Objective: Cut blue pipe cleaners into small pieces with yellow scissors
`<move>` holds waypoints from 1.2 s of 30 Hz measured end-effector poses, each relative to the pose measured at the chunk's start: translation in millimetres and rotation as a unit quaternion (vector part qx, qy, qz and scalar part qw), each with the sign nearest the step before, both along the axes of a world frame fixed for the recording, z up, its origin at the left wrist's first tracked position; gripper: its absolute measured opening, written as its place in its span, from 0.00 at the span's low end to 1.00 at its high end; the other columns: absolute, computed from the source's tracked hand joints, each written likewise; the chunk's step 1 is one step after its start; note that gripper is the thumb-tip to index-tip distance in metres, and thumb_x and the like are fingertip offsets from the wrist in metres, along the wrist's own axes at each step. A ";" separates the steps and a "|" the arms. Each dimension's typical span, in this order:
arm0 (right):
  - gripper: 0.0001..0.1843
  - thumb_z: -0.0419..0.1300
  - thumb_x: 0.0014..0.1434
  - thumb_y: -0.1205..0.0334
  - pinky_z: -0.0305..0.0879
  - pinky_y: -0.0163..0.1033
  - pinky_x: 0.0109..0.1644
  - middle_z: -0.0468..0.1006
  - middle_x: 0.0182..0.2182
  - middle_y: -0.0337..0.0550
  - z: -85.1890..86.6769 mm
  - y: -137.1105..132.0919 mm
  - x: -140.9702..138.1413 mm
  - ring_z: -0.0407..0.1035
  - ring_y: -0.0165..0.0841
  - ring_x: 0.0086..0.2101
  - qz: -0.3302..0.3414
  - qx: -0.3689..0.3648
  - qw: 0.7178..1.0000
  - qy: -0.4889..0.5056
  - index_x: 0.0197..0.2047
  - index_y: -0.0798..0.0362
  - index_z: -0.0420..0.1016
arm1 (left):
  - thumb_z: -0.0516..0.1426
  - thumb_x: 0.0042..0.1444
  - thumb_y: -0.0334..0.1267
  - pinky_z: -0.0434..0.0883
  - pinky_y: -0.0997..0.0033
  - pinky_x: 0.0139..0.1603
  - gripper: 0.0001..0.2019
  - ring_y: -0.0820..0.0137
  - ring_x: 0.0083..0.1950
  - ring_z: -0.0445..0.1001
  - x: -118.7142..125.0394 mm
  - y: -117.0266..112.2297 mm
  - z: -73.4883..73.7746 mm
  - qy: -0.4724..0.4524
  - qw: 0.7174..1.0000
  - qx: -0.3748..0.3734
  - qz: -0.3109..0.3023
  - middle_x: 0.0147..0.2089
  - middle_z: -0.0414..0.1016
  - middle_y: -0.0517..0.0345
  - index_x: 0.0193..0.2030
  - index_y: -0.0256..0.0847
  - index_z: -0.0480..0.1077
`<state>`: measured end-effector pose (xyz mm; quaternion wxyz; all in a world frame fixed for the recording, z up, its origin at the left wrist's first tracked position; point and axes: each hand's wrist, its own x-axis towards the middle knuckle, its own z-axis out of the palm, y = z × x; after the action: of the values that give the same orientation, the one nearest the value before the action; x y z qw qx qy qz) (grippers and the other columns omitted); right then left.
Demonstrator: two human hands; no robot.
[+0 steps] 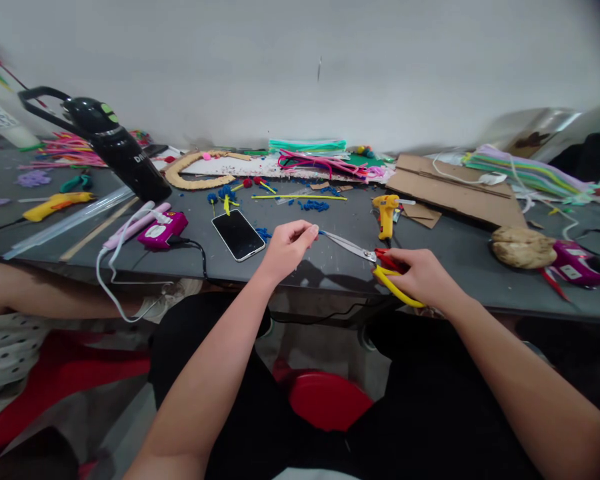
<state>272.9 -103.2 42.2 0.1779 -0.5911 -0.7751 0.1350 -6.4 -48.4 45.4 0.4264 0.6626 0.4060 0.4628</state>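
Observation:
My right hand [420, 277] is wrapped round the red and yellow handles of a pair of scissors [349, 247]. The blades point left and look almost closed. At their tips, my left hand [294, 245] pinches a small piece of blue pipe cleaner [322, 232], mostly hidden by the fingers. Left of that hand lies a smartphone [238, 235] with a dark screen. Behind it are blue and yellow pipe-cleaner shapes [226, 195]. Blue curled pieces [314, 205] and a straight yellow pipe cleaner [299, 197] rest further back on the grey table [300, 267].
A yellow glue gun [386, 212] stands beyond my right hand, near cardboard sheets [455, 187]. A black bottle [127, 157] and a purple power adapter [163, 231] with cables are at left. Another purple adapter [577, 263] is at right. Another person's leg [45, 293] shows at far left.

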 end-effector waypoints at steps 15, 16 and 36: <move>0.13 0.60 0.53 0.52 0.54 0.35 0.29 0.68 0.23 0.36 -0.8 -0.9 -2.8 0.57 0.29 0.26 0.010 -0.004 1.000 0.023 0.32 0.54 0.74 | 0.56 0.59 0.48 0.58 0.74 0.25 0.16 0.76 0.24 0.60 1.0 -0.9 -0.1 0.000 1.000 -0.011 0.003 0.22 0.63 0.61 0.28 0.37 0.70; 0.13 0.60 0.53 0.52 0.54 0.35 0.29 0.68 0.23 0.36 -0.9 -0.9 -2.7 0.57 0.29 0.26 0.010 -0.004 1.000 0.023 0.33 0.54 0.74 | 0.56 0.59 0.48 0.58 0.74 0.25 0.16 0.76 0.24 0.60 1.0 -0.9 0.0 0.001 1.000 -0.011 0.002 0.22 0.63 0.61 0.28 0.37 0.70; 0.17 0.58 0.55 0.50 0.51 0.36 0.28 0.69 0.20 0.39 -1.4 -0.4 -1.9 0.54 0.29 0.23 0.027 0.020 0.999 -0.030 0.34 0.55 0.78 | 0.56 0.58 0.50 0.56 0.74 0.24 0.17 0.76 0.23 0.58 0.1 0.1 -2.8 0.003 1.000 -0.015 0.010 0.22 0.61 0.62 0.29 0.37 0.69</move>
<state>271.0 -103.6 40.8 0.1622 -0.5699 -0.7985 0.1064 -6.3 -48.3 42.6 0.4302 0.6532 0.4209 0.4595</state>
